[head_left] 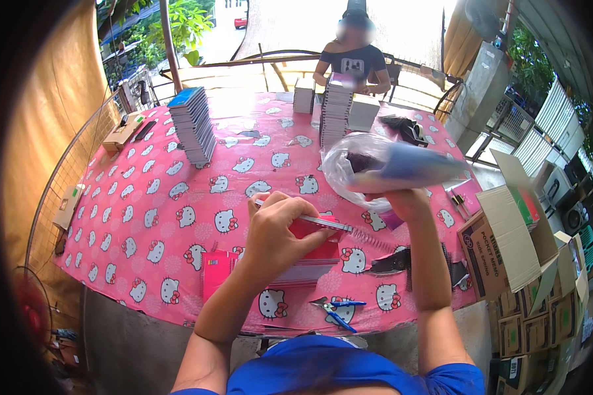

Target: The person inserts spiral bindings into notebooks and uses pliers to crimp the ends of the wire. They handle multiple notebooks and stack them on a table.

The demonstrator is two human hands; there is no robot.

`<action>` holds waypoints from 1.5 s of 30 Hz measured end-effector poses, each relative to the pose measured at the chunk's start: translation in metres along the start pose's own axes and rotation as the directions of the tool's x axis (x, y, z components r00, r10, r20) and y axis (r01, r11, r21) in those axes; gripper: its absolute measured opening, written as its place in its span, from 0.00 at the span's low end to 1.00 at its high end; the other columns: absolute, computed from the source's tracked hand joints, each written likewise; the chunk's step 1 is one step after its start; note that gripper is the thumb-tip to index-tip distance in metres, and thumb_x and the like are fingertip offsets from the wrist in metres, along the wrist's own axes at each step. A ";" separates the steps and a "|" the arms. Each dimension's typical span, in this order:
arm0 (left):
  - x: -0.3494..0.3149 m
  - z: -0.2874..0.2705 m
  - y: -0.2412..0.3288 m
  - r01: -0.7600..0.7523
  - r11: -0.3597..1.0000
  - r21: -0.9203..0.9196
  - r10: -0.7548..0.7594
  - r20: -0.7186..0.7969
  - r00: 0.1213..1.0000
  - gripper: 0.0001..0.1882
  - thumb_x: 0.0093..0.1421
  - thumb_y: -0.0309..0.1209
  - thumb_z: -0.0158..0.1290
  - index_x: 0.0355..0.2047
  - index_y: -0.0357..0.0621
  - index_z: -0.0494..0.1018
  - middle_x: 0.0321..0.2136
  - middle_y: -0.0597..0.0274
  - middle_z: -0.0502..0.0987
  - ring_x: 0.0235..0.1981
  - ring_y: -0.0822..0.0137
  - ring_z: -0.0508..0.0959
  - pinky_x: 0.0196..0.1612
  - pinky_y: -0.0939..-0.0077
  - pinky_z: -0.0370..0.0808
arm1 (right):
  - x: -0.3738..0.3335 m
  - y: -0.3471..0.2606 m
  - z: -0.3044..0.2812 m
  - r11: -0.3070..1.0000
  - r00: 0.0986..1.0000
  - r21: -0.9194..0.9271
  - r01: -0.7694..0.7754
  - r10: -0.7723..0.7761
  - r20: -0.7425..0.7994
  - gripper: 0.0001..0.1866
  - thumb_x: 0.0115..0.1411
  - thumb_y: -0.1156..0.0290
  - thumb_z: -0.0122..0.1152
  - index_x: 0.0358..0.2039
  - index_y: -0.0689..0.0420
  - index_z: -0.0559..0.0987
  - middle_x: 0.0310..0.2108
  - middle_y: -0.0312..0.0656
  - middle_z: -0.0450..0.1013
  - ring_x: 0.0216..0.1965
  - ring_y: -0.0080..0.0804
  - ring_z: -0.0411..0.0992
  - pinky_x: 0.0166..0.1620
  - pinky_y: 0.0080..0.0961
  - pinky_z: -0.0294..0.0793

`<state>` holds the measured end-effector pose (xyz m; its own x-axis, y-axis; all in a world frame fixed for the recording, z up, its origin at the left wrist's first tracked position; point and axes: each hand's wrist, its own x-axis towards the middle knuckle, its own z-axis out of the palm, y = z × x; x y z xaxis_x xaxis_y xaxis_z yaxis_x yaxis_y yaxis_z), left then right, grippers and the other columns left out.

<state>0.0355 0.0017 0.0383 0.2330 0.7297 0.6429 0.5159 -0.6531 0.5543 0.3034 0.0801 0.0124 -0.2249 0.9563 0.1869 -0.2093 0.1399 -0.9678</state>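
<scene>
My left hand (pixel 280 227) is closed round a thin notepad (pixel 327 222), held edge-up over the middle of the table. From the pad's right end a loose spiral coil (pixel 370 238) sticks out. Below it lie red-covered pads with their white page edges (pixel 303 273) showing, beside a pink-red cover (pixel 219 271). My right hand (pixel 405 203), fingers partly hidden, grips a flat blue and whitish thing (pixel 412 166), smeared by motion, in front of a clear plastic bag (pixel 336 164) with dark contents. Blue-handled pliers (pixel 339 312) rest near the table's front edge.
A tall notebook stack (pixel 192 125) stands at the back left, another (pixel 336 112) at the back centre. Behind the pink cloth-covered table (pixel 145 224) sits a person (pixel 357 62). An open carton (pixel 484 253) and stacked boxes (pixel 530 329) are at the right.
</scene>
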 end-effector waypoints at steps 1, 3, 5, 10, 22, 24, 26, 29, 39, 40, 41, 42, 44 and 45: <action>-0.001 -0.001 -0.001 0.007 1.000 0.010 -0.007 0.007 1.000 0.13 0.41 0.37 0.67 0.25 0.48 0.77 0.25 0.67 0.78 0.33 0.68 0.75 0.50 0.65 0.58 | -0.002 0.003 0.008 0.999 0.986 0.016 0.052 -0.053 0.155 0.15 0.44 0.80 0.67 0.36 0.62 0.79 0.34 0.42 0.77 0.33 0.30 0.75 0.39 0.27 0.76; -0.001 -0.003 -0.005 0.019 0.999 0.030 -0.020 0.022 1.000 0.13 0.42 0.38 0.67 0.24 0.47 0.76 0.24 0.67 0.78 0.33 0.68 0.75 0.50 0.65 0.58 | -0.003 -0.003 0.018 0.878 0.960 -0.440 0.191 -0.073 0.271 0.12 0.48 0.72 0.69 0.33 0.60 0.80 0.31 0.41 0.77 0.31 0.28 0.75 0.39 0.26 0.75; 0.001 -0.002 -0.004 0.020 1.000 0.023 -0.021 0.031 0.999 0.15 0.42 0.38 0.67 0.26 0.47 0.76 0.24 0.66 0.78 0.32 0.67 0.76 0.50 0.65 0.58 | 0.002 -0.022 0.016 0.497 0.960 -0.824 0.271 -0.196 0.197 0.12 0.49 0.70 0.70 0.34 0.57 0.80 0.27 0.35 0.75 0.32 0.24 0.74 0.40 0.24 0.73; 0.005 -0.003 -0.001 0.115 0.993 -0.002 -0.115 0.041 0.993 0.23 0.40 0.35 0.69 0.37 0.45 0.76 0.27 0.65 0.79 0.35 0.67 0.77 0.47 0.69 0.64 | 0.007 -0.028 0.031 0.439 0.969 -0.864 0.248 -0.097 0.228 0.23 0.43 0.81 0.68 0.43 0.57 0.77 0.28 0.34 0.75 0.36 0.21 0.74 0.40 0.20 0.73; -0.024 -0.006 -0.034 0.328 0.822 -0.465 -0.398 -0.057 0.916 0.23 0.49 0.24 0.64 0.46 0.41 0.70 0.39 0.60 0.75 0.44 0.68 0.74 0.47 0.68 0.71 | 0.027 -0.017 0.055 0.501 0.927 -0.780 0.374 -0.175 0.332 0.21 0.36 0.82 0.62 0.36 0.61 0.76 0.27 0.41 0.74 0.28 0.25 0.70 0.36 0.25 0.71; -0.025 -0.001 -0.036 0.304 0.701 -0.645 -0.439 -0.054 0.897 0.20 0.52 0.21 0.61 0.46 0.41 0.70 0.38 0.62 0.75 0.43 0.72 0.74 0.46 0.72 0.72 | 0.034 -0.014 0.048 0.442 0.960 -0.855 0.270 -0.188 0.206 0.23 0.34 0.84 0.61 0.38 0.61 0.77 0.29 0.38 0.76 0.30 0.23 0.70 0.37 0.24 0.71; -0.028 -0.004 -0.038 0.283 0.674 -0.682 -0.439 -0.061 0.897 0.19 0.53 0.19 0.60 0.46 0.40 0.71 0.38 0.65 0.75 0.41 0.75 0.74 0.46 0.76 0.72 | 0.023 -0.021 0.063 0.716 0.956 -0.639 0.280 -0.148 0.253 0.26 0.33 0.83 0.62 0.40 0.61 0.77 0.30 0.38 0.77 0.32 0.24 0.72 0.38 0.25 0.72; -0.027 -0.002 -0.041 0.274 0.659 -0.700 -0.443 -0.068 0.894 0.18 0.54 0.18 0.59 0.46 0.39 0.71 0.37 0.65 0.76 0.41 0.76 0.75 0.48 0.77 0.72 | 0.032 -0.022 0.061 0.524 0.956 -0.800 0.292 -0.134 0.261 0.28 0.33 0.84 0.64 0.41 0.60 0.77 0.31 0.38 0.77 0.32 0.24 0.74 0.38 0.25 0.74; -0.033 0.002 -0.048 0.239 0.561 -0.792 -0.494 -0.089 0.865 0.20 0.54 0.18 0.59 0.49 0.38 0.73 0.38 0.63 0.79 0.34 0.78 0.77 0.38 0.85 0.74 | 0.017 -0.027 0.079 0.848 0.915 -0.395 0.353 -0.226 0.333 0.20 0.38 0.79 0.62 0.37 0.58 0.77 0.29 0.45 0.75 0.31 0.39 0.74 0.36 0.29 0.72; -0.034 0.004 -0.047 0.293 0.562 -0.773 -0.521 -0.056 0.852 0.20 0.54 0.18 0.59 0.49 0.38 0.73 0.38 0.62 0.79 0.34 0.78 0.77 0.38 0.85 0.74 | 0.023 -0.021 0.073 0.759 0.923 -0.543 0.359 -0.205 0.325 0.20 0.38 0.78 0.62 0.37 0.58 0.77 0.29 0.47 0.75 0.31 0.42 0.74 0.36 0.31 0.72; -0.033 0.002 -0.046 0.347 0.565 -0.749 -0.542 -0.019 0.840 0.20 0.54 0.18 0.59 0.49 0.38 0.73 0.38 0.61 0.79 0.35 0.78 0.77 0.38 0.84 0.74 | 0.035 -0.013 0.064 0.649 0.933 -0.674 0.354 -0.190 0.306 0.19 0.39 0.77 0.62 0.36 0.57 0.76 0.29 0.48 0.74 0.31 0.44 0.73 0.35 0.32 0.71; -0.032 0.001 -0.045 0.400 0.566 -0.721 -0.562 0.017 0.827 0.20 0.54 0.18 0.59 0.49 0.38 0.74 0.38 0.61 0.79 0.35 0.78 0.77 0.38 0.84 0.74 | 0.040 -0.006 0.056 0.521 0.942 -0.785 0.335 -0.177 0.285 0.18 0.39 0.77 0.62 0.36 0.57 0.76 0.29 0.49 0.74 0.30 0.47 0.72 0.35 0.33 0.71; -0.037 -0.004 -0.049 0.359 0.588 -0.725 -0.535 -0.016 0.845 0.18 0.54 0.18 0.59 0.46 0.38 0.75 0.37 0.61 0.79 0.35 0.78 0.77 0.38 0.84 0.75 | 0.035 0.007 0.048 0.461 0.961 -0.847 0.264 -0.206 0.187 0.16 0.42 0.75 0.61 0.35 0.58 0.75 0.29 0.50 0.74 0.33 0.48 0.74 0.35 0.34 0.72; -0.039 -0.005 -0.050 0.339 0.594 -0.729 -0.522 -0.029 0.853 0.16 0.54 0.18 0.59 0.44 0.38 0.76 0.37 0.62 0.79 0.35 0.78 0.77 0.38 0.84 0.75 | 0.028 0.023 0.037 0.408 0.974 -0.895 0.180 -0.203 0.104 0.16 0.43 0.74 0.62 0.35 0.58 0.74 0.30 0.50 0.74 0.34 0.49 0.75 0.35 0.35 0.72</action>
<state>-0.0031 0.0045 -0.0122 -0.0942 0.9571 0.2739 -0.2157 -0.2882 0.9330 0.2571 0.1001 0.0018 -0.2755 0.8762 0.3955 0.7254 0.4595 -0.5125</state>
